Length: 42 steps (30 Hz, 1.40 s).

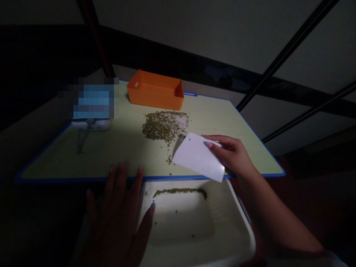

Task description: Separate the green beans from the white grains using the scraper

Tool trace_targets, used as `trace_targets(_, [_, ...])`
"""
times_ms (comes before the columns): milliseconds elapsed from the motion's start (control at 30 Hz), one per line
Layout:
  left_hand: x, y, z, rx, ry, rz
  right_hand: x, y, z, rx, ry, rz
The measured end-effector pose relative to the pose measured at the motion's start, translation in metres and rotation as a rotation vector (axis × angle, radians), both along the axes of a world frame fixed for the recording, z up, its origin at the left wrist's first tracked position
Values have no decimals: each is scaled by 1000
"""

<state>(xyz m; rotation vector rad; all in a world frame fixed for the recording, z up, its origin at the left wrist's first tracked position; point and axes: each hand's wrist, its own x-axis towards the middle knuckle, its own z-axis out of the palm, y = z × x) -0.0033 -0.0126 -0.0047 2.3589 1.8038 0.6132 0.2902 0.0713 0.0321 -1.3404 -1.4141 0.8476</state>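
Observation:
A white flexible scraper sheet point(200, 154) is gripped along its right side by my right hand point(232, 152), thumb on top. Its left edge is close to a pile of green beans point(158, 126) mixed with whitish grains point(181, 121) on the pale table. A few loose beans trail from the pile toward the front edge. My left hand point(119, 207) has its fingers spread, fingertips at the blue table edge and thumb over the left side of a white bin point(233, 218). A line of beans lies along the far side of the bin's floor, with several single ones scattered nearer.
An orange open box point(155, 91) stands behind the pile. At the table's left stands a device with a blurred-out screen point(93, 102) on a support. The pale folding table point(222, 115) has a blue rim. Cabinet doors rise behind it.

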Motion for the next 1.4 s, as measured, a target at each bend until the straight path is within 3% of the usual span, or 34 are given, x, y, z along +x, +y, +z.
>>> trace_targets(533, [-4,2,-8,74,37,-47,-10,12,5,-4,-13,39])
trace_targets(900, [0,0,-2,32,-7,-4,-5,11,0,-3,30,70])
trace_targets(1400, [-1,0,-3,24,-3,-9,-12,8,8,-35,-31,125])
